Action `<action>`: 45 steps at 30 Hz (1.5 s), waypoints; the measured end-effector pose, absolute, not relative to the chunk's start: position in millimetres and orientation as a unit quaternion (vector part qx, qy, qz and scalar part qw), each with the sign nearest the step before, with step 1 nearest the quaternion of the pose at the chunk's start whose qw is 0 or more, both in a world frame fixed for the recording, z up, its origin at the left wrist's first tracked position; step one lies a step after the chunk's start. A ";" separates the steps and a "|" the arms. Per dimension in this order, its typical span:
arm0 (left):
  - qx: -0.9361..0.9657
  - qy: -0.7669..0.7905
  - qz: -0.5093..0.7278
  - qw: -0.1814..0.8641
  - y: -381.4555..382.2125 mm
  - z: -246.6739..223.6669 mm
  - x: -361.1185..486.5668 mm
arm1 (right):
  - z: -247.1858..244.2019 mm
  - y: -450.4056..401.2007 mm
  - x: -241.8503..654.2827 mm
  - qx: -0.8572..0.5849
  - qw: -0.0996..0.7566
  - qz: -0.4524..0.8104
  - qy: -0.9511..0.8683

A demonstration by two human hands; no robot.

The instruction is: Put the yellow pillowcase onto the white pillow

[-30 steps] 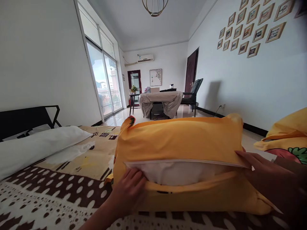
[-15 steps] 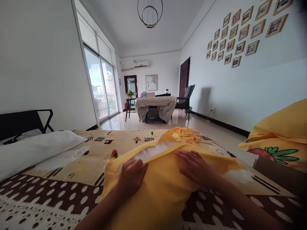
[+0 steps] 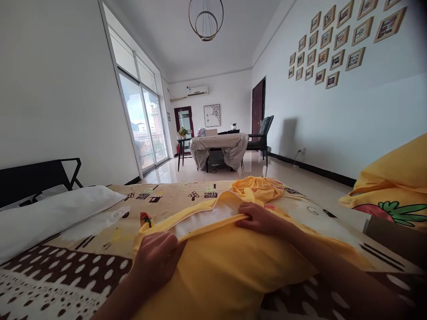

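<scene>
A yellow pillowcase (image 3: 220, 266) lies across the bed in front of me, its opening showing a white pillow (image 3: 207, 218) inside. My left hand (image 3: 158, 255) is closed on the near edge of the opening at its left end. At the right end of that edge, my right hand (image 3: 256, 218) pinches the yellow fabric. Between the two hands the edge is stretched in a line. Bunched yellow cloth (image 3: 258, 187) rests beyond my right hand.
A white pillow (image 3: 66, 202) lies on the patterned bedsheet (image 3: 96, 266) at the left. Yellow pillows (image 3: 396, 178) with a carrot print are stacked at the right, beside a cardboard box (image 3: 390, 238). A covered table (image 3: 218, 142) and black chair (image 3: 262, 135) stand beyond the bed.
My left hand has moved left and slightly nearer. The right hand has closed on the edge of the opening, which is now wider and pulled straighter. The view has shifted slightly.
</scene>
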State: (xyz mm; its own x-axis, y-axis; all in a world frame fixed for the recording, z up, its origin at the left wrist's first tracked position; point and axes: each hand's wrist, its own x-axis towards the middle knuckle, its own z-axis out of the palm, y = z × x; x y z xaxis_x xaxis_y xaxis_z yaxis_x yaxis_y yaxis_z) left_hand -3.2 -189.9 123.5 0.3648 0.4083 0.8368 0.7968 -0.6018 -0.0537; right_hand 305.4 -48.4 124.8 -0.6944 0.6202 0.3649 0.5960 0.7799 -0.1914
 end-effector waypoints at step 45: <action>-0.703 -0.387 -0.577 0.156 -146.0 190.1 40.8 | 153.4 -128.5 282.2 -0.299 0.546 -0.130 -0.772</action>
State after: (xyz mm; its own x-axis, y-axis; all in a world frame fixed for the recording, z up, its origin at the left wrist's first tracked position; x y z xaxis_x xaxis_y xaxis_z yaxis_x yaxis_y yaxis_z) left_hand 40.8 -146.0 190.1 0.0360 0.3635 0.9309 0.7231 -0.6524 0.2268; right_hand 282.2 -128.5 153.4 -0.2245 0.3190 0.9208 0.6027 0.7879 -0.1261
